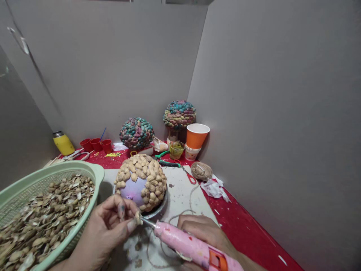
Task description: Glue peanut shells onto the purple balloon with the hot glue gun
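Between its thumb and fingers, my left hand (108,222) pinches a peanut shell (138,217). My right hand (201,233) is wrapped round a pink hot glue gun (183,239), whose metal tip meets or nearly meets the shell. Just beyond stands a purple balloon (134,191), largely covered with glued peanut shells (154,180) and with a bare patch facing me. It rests in a shallow dish (162,207). To the left, a green plastic basket (97,171) holds many loose peanut shells (47,218).
Two coloured shell-covered balls (137,132) stand at the back. Behind the board are orange paper cups (196,137), green-handled pliers (169,163), red scissors (190,176), twine (201,171) and crumpled tissue (214,188). Small red cups (106,146) and a yellow bottle (63,143) are at back left. Grey walls enclose the table.
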The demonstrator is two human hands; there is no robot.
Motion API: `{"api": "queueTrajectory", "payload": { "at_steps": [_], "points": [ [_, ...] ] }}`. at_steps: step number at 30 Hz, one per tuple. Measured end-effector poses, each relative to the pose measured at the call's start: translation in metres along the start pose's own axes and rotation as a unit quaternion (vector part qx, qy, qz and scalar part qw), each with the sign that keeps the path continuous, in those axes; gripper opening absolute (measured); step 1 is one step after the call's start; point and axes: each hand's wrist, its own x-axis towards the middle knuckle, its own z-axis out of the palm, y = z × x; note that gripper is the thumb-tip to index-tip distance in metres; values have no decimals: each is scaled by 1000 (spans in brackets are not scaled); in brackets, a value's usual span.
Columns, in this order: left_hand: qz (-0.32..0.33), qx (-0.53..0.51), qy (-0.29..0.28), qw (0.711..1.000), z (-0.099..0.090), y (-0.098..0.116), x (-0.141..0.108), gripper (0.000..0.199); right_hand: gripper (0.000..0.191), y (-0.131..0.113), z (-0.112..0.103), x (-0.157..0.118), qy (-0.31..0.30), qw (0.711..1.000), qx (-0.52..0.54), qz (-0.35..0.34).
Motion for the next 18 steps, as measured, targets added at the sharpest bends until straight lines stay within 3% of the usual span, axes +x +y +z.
{"api": "queueTrajectory", "payload": {
  "at_steps": [18],
  "points": [
    [-2,12,14,1000,3,-3,0,31,52,7,6,-3,14,995,-85,-45]
  ]
}}
